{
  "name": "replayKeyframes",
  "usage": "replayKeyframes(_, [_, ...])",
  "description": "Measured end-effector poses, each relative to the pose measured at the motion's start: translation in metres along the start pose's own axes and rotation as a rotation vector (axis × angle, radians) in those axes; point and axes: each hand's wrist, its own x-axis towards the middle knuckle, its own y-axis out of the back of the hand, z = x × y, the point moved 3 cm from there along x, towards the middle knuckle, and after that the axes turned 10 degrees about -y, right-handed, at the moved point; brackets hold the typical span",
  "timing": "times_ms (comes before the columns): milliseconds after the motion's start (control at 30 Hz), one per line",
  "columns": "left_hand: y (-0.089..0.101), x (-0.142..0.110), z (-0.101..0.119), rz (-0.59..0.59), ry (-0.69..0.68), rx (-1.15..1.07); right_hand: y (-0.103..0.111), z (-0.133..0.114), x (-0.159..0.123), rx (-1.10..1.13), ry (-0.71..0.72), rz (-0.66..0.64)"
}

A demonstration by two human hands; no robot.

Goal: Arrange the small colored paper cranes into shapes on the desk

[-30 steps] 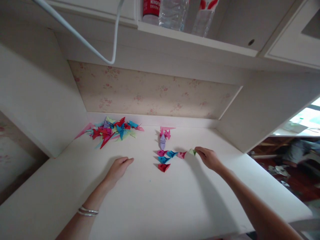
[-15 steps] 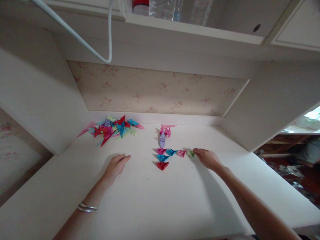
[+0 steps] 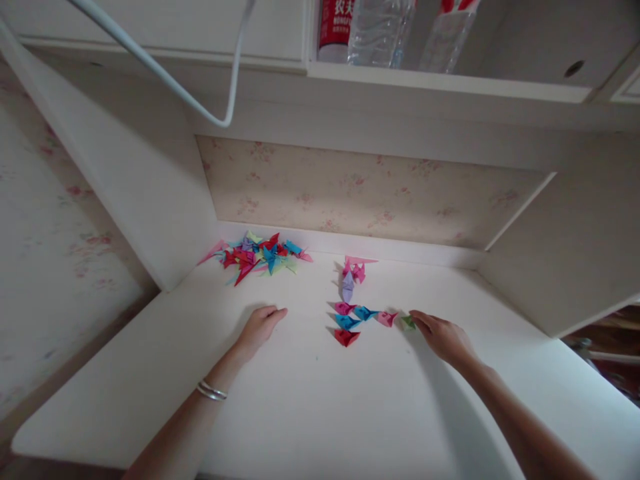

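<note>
My right hand (image 3: 445, 339) pinches the edge of a small light-green folded-paper crane (image 3: 409, 323) at the right end of a row. Left of it in that row are a pink paper crane (image 3: 387, 319) and a blue one (image 3: 365, 313). A magenta crane (image 3: 345, 308), another blue one (image 3: 347, 322) and a red one (image 3: 347, 337) form a short column. Behind these stand a lavender crane (image 3: 348, 287) and some pink ones (image 3: 359, 272). My left hand (image 3: 257, 331) rests on the white tabletop (image 3: 320, 413), fingers curled and closed, with nothing visible in them.
A heap of colourful paper cranes (image 3: 260, 257) lies at the back left against the side panel. Overhead, a shelf holds plastic bottles (image 3: 380, 33). A white cable (image 3: 165, 77) hangs down at upper left. Side panels (image 3: 565, 247) bound the desk.
The whole view has swung left, so things sit further right in the picture. My right hand stays on the green crane; my left hand keeps its closed pose on the table.
</note>
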Motion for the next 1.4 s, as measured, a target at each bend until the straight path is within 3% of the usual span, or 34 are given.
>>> replayKeyframes(233, [0.001,-0.001,-0.001,0.010,-0.013,0.016,-0.008,0.005,-0.013,0.084,-0.009,0.137])
replayKeyframes(467, [0.001,0.000,-0.003,0.011,-0.027,0.048,-0.013,-0.003,-0.041,0.322,-0.073,0.200])
replayKeyframes(733, [-0.002,0.002,-0.006,0.010,-0.036,0.066,-0.025,-0.016,-0.050,0.229,-0.154,0.063])
replayKeyframes(1400, [-0.003,0.004,-0.007,-0.003,-0.017,0.087,-0.009,-0.039,-0.034,0.047,-0.122,-0.076])
